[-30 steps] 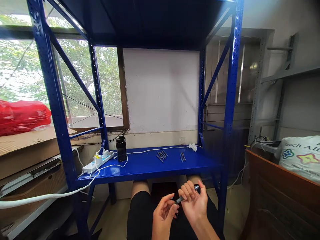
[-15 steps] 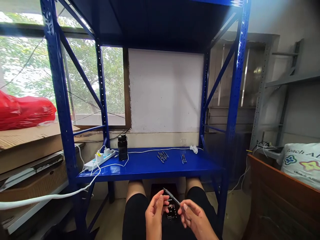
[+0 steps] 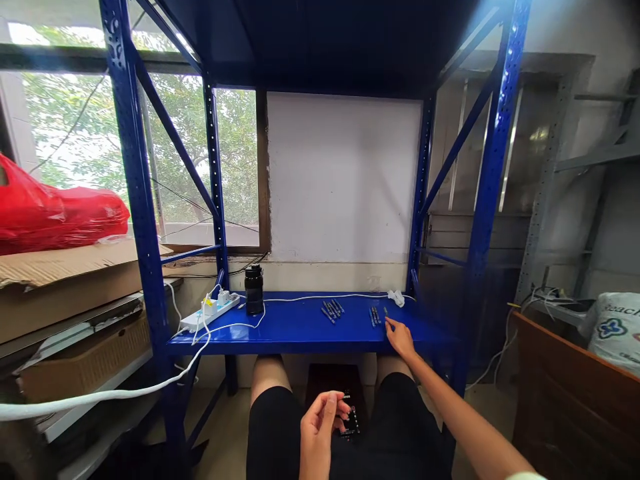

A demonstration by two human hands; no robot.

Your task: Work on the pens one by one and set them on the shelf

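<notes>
One blue rack (image 3: 137,173) fills most of the frame, with two decks in view: one across the top and a lower shelf (image 3: 295,330) at the centre. Behind it are one white wall (image 3: 340,180) and, at the upper left, a window (image 3: 235,167). Two legs (image 3: 273,420) in black shorts come in at the bottom centre, below the shelf. One brown panel (image 3: 575,400) stands at the lower right, with one printed white bag (image 3: 617,333) behind it. One red bag (image 3: 65,213) lies on a carton (image 3: 75,283) at the left edge.

The two hands are well apart. The left hand (image 3: 323,417), bottom centre, is curled in front of the shelf, thumb near the fingers; whether it grips anything cannot be told. The right hand (image 3: 400,337) is right of centre over the shelf's front, its fingertips at the near end of one pen (image 3: 385,311); whether they pinch it is unclear.

On the shelf's left stand one white power strip (image 3: 210,315), with at least two plugs, and one black bottle (image 3: 254,291). One white wad (image 3: 396,298) sits at the back right. Smallest are the pens: three in the right group (image 3: 375,317), just left of the single one, and about five in the middle group (image 3: 333,311), too close together for a sure count.
</notes>
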